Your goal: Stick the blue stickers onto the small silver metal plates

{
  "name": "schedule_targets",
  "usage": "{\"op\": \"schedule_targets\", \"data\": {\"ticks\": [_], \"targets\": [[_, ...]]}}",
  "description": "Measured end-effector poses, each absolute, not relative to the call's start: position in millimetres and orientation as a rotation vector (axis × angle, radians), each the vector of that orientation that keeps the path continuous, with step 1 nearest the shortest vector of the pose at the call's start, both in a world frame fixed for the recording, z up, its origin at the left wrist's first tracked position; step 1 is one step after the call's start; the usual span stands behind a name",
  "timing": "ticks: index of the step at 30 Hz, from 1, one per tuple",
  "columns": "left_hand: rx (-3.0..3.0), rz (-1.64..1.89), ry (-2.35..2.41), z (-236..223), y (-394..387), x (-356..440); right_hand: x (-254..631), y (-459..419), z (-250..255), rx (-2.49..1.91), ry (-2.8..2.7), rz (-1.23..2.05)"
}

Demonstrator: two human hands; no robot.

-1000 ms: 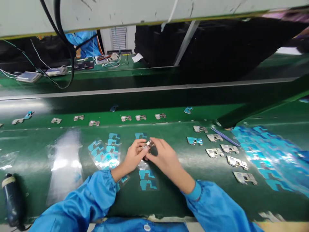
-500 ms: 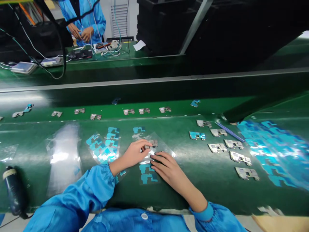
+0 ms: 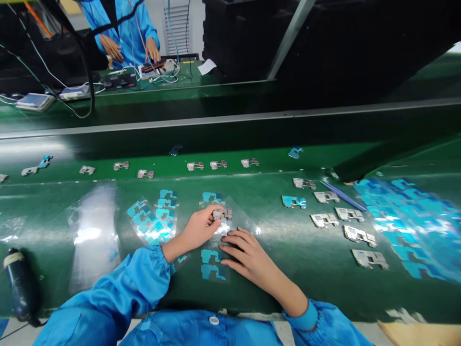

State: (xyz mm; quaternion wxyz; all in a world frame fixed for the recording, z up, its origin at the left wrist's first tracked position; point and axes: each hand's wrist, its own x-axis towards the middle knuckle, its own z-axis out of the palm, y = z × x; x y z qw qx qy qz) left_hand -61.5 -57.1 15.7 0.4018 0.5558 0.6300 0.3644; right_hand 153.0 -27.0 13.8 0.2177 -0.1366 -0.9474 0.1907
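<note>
My left hand [image 3: 199, 229] pinches a small grey circuit board [image 3: 223, 214] at its left end, fingertips closed on the edge. The board is held over a clear film sheet. My right hand [image 3: 254, 259] lies low over the bench, fingers stretched and a little apart, holding nothing. Its fingertips rest at the edge of a clear sheet bearing blue cut-out stickers [image 3: 213, 273]. Just above the held board lies another blue sticker [image 3: 212, 197]. More blue stickers on clear sheets [image 3: 166, 213] lie to the left of my left hand.
Several circuit boards [image 3: 370, 258] lie to the right, beside blue tweezers [image 3: 344, 196] and a wide spread of blue stickers [image 3: 406, 226]. More boards [image 3: 195, 166] line the far strip. Clear film [image 3: 95, 235] and a dark handheld tool [image 3: 22, 286] lie left. Opposite works a person [image 3: 124, 29].
The circuit board has turned more into view in my left hand. The lower sticker sheet has shifted left. Boards on the far strip have moved slightly right. The person opposite has parted their hands.
</note>
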Motion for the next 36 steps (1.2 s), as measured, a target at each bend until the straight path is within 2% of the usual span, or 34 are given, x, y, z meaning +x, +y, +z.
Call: {"op": "schedule_targets", "data": {"ticks": [8, 12, 15, 18, 22, 25, 28, 36], "targets": [[1.184, 1.014, 1.539, 13.3, -54.7, -59.5, 150.0, -28.9, 11.9, -0.286, -2.487, 0.435], [1.129, 1.052, 1.518, 11.1, -54.1, -59.6, 149.4, -23.6, 28.9, -0.253, -2.366, 0.412], [1.051, 1.078, 1.462, 11.2, -54.0, -60.1, 146.2, -15.5, 52.5, -0.371, -2.195, 0.620], [0.946, 1.121, 1.337, 14.2, -53.8, -61.3, 144.1, 2.0, 63.3, -0.609, -2.005, 1.022], [0.828, 1.124, 1.232, 22.0, -53.3, -63.8, 141.9, 31.7, 46.9, -0.969, -1.694, 1.454], [0.774, 1.089, 1.194, 27.5, -52.7, -65.8, 140.7, 42.8, 31.2, -1.023, -1.599, 1.667], [0.755, 1.053, 1.164, 31.5, -51.5, -67.4, 140.1, 43.1, 24.3, -1.057, -1.569, 1.754], [0.711, 1.027, 1.156, 31.9, -50.4, -66.8, 140.0, 41.5, 19.4, -1.170, -1.634, 1.741]]}}
